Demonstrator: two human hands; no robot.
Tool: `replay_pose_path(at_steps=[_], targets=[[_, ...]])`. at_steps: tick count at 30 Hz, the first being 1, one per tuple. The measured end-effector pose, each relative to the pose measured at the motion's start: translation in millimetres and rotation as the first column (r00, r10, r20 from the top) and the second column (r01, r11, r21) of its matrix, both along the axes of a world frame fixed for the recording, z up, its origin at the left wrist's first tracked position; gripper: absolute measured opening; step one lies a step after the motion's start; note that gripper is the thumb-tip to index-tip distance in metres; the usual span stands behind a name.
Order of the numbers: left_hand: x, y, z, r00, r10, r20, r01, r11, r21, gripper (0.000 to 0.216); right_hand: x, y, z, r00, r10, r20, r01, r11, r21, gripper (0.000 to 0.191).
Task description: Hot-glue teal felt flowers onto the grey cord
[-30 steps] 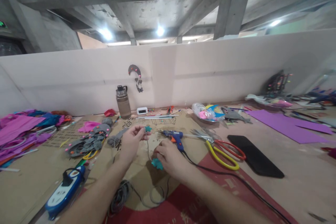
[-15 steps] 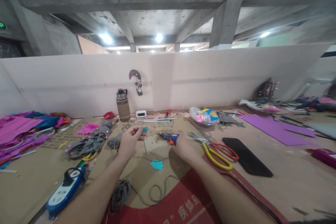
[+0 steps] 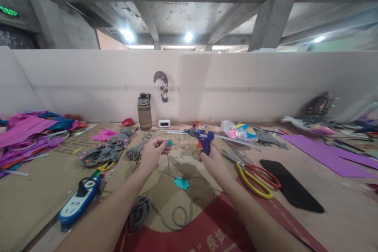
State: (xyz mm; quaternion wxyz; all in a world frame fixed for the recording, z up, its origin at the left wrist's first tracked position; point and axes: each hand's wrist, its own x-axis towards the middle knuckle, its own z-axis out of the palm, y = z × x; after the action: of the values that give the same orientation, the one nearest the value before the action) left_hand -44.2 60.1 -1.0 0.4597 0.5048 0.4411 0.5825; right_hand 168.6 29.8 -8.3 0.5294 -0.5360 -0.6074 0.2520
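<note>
My left hand (image 3: 154, 154) pinches a small teal felt piece (image 3: 169, 143) between thumb and fingers, and a grey cord hangs down from it. In my right hand (image 3: 213, 161) is a blue glue gun (image 3: 206, 138), gripped by its handle, with a clear glue stick (image 3: 236, 141) sticking out of its back. The gun's nozzle points left, above the cardboard and apart from the felt piece. Below and between my hands a turquoise felt cutout (image 3: 182, 183) lies on the cardboard, the cord running to it. A coil of grey cord (image 3: 139, 214) rests nearer me.
Scissors (image 3: 256, 179) with yellow and red handles and a black phone (image 3: 291, 185) lie at the right. A blue-white power strip (image 3: 79, 201) and grey felt pieces (image 3: 106, 150) are at the left. A water bottle (image 3: 144, 114) stands by the white partition (image 3: 224, 86).
My right hand has raised the glue gun and turned it more upright, so its body and glue stick now show. My left hand still holds the teal piece. The view has shifted slightly.
</note>
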Motion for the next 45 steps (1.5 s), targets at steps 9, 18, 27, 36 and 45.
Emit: replay_pose_path(at_steps=[9,18,27,36,45], targets=[[-5,0,-0.3,0.999,0.035,0.012,-0.036,0.999,0.041,0.037,-17,-31,12.2,0.964,0.265,0.002,-0.263,0.957,0.123,0.020],[2,-9,7.9,1.000,0.003,0.026,-0.004,0.997,0.073,0.034,-24,-35,7.4,0.956,0.238,0.171,-0.260,0.958,0.122,0.020],[5,-12,10.8,1.000,0.007,0.018,-0.007,0.999,0.047,0.033,-24,-39,11.7,0.944,0.219,0.245,-0.252,0.961,0.113,0.024],[5,-13,10.0,1.000,-0.005,-0.005,0.005,0.999,0.049,0.033,-24,-36,7.0,0.940,0.217,0.262,-0.255,0.959,0.122,0.027],[5,-13,11.8,1.000,0.009,0.024,-0.010,1.000,0.023,0.034,-23,-37,6.0,0.930,0.224,0.292,-0.266,0.957,0.113,0.032]])
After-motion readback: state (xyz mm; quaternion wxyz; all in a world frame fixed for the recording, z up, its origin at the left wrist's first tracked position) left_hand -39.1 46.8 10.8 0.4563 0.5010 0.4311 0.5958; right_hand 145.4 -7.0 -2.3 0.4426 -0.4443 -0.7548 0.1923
